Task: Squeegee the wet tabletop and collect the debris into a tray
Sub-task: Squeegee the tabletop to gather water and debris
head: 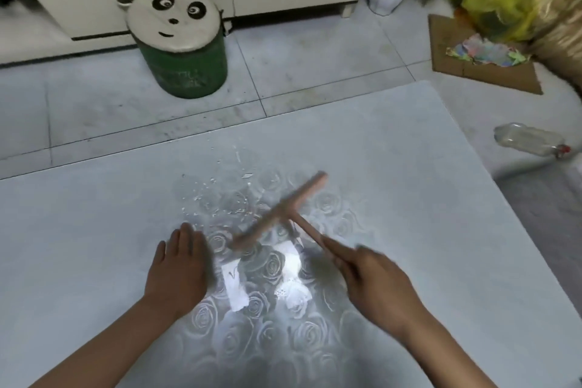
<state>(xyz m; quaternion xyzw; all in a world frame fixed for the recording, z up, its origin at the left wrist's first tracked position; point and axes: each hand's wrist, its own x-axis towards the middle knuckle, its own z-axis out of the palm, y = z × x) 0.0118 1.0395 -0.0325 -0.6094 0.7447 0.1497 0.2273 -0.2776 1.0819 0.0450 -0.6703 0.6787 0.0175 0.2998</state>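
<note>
Squeegee [280, 209]: pink T-shaped tool, centre of frame, blurred by motion. Blade's long axis runs diagonally, lower left to upper right; handle slants down-right into the right hand [374, 280], which is clenched round the handle end.

Debris [220, 195]: pale flecks and droplets on the wet tabletop [409, 186], just above and left of the blade, i.e. on its far side from the right hand. Judgement: a pull toward the lower frame would gather them.

Left hand [179, 264]: fingers extended, palm down, holding nothing, just left of the blade's lower end; cannot tell whether it touches the surface. It is the nearer hand to the flecks.

White paper scrap [234, 288] lies between the hands. No tray visible. Green panda-lid stool [179, 47] upper left, on the floor.
</note>
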